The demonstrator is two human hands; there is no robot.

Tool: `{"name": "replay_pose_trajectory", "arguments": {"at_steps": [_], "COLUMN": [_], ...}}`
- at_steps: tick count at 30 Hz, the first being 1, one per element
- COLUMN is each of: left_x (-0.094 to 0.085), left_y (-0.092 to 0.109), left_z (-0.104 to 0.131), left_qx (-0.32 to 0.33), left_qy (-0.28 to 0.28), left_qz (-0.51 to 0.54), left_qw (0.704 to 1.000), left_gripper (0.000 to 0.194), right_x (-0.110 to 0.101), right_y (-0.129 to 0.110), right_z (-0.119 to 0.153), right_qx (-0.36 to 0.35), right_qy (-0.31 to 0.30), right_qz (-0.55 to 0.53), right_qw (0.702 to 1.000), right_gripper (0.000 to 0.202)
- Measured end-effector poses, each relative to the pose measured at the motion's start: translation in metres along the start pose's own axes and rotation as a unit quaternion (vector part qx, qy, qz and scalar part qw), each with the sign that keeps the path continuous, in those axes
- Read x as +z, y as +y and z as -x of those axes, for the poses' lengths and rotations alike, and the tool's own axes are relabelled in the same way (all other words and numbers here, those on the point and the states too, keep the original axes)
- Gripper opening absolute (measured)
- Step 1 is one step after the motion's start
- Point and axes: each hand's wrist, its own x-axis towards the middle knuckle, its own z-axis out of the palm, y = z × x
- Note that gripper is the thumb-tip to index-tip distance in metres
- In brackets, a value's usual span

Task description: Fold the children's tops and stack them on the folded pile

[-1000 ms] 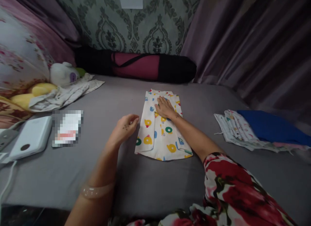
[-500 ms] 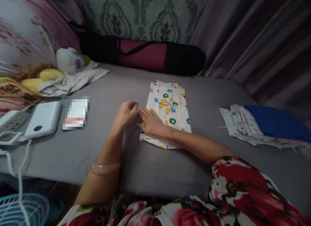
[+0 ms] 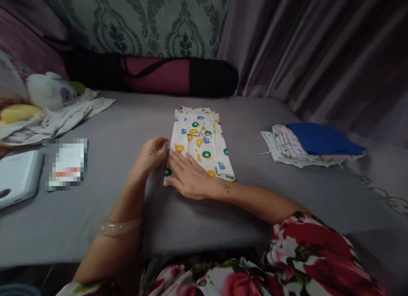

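A white garment [image 3: 204, 143] with colourful prints lies folded into a narrow strip on the grey sheet [image 3: 127, 117]. My right hand [image 3: 191, 175] rests flat on its lower left part, fingers spread. Beside the garment's left edge is my left hand [image 3: 154, 153], its fingers bent and pressed together; what they hold, if anything, is hidden. The fingertips of both hands are close together at that edge.
Folded clothes [image 3: 287, 147] with a blue piece [image 3: 321, 139] on top lie at the right. At the left are a white device [image 3: 21, 177], a blurred packet [image 3: 67, 164], a crumpled cloth [image 3: 63, 119] and a plush toy [image 3: 47, 90]. A long bag [image 3: 159, 75] lies behind.
The view has turned to the right. My right hand has slid toward the garment's lower edge, and the bottom of the garment lies flatter. My left hand stays closed by the left edge.
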Motion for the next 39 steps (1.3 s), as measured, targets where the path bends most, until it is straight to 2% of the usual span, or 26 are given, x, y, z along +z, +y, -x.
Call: {"name": "replay_pose_trajectory", "arguments": {"at_steps": [4,7,9,13,15,18,23,26,29,34,37,39], "left_x": [0.012,0.014,0.011,0.003,0.001,0.001,0.002,0.001,0.001,0.002,0.0,-0.002], "left_y": [0.026,0.036,0.035,0.015,0.003,-0.008,-0.009,-0.007,-0.01,-0.027,-0.037,-0.038], "left_z": [0.008,0.02,0.031,0.054,0.063,0.068,0.069,0.072,0.073,0.062,0.054,0.051], "left_qx": [0.045,0.088,0.12,0.226,0.265,0.28,0.32,0.343,0.354,0.335,0.317,0.298], "left_qy": [-0.077,-0.157,-0.184,-0.211,-0.209,-0.198,-0.19,-0.186,-0.179,-0.147,-0.163,-0.174], "left_qz": [0.001,-0.01,-0.02,-0.039,-0.045,-0.063,-0.107,-0.129,-0.133,-0.083,-0.044,-0.019], "left_qw": [0.996,0.984,0.975,0.95,0.94,0.937,0.922,0.912,0.908,0.927,0.933,0.938], "left_gripper": [0.026,0.028,0.031,0.042,0.046,0.043,0.034,0.033,0.037,0.04,0.037,0.035], "right_x": [-0.019,-0.023,-0.023,-0.027,-0.031,-0.036,-0.035,-0.035,-0.038,-0.037,-0.033,-0.032], "right_y": [0.027,0.047,0.057,0.071,0.078,0.086,0.088,0.09,0.097,0.113,0.12,0.123], "right_z": [0.044,0.079,0.098,0.122,0.126,0.126,0.126,0.129,0.131,0.126,0.122,0.119], "right_qx": [0.092,0.156,0.159,0.094,0.055,0.002,-0.04,-0.045,-0.036,-0.039,-0.047,-0.05], "right_qy": [0.023,0.002,-0.018,-0.015,0.003,0.028,0.043,0.028,0.022,0.071,0.079,0.08], "right_qz": [0.042,0.052,0.041,0.019,0.01,0.013,0.067,0.064,0.021,-0.033,-0.038,-0.05], "right_qw": [0.995,0.986,0.986,0.995,0.998,1.0,0.996,0.997,0.999,0.996,0.995,0.994], "right_gripper": [0.07,0.071,0.069,0.064,0.057,0.04,0.029,0.033,0.048,0.064,0.062,0.054]}}
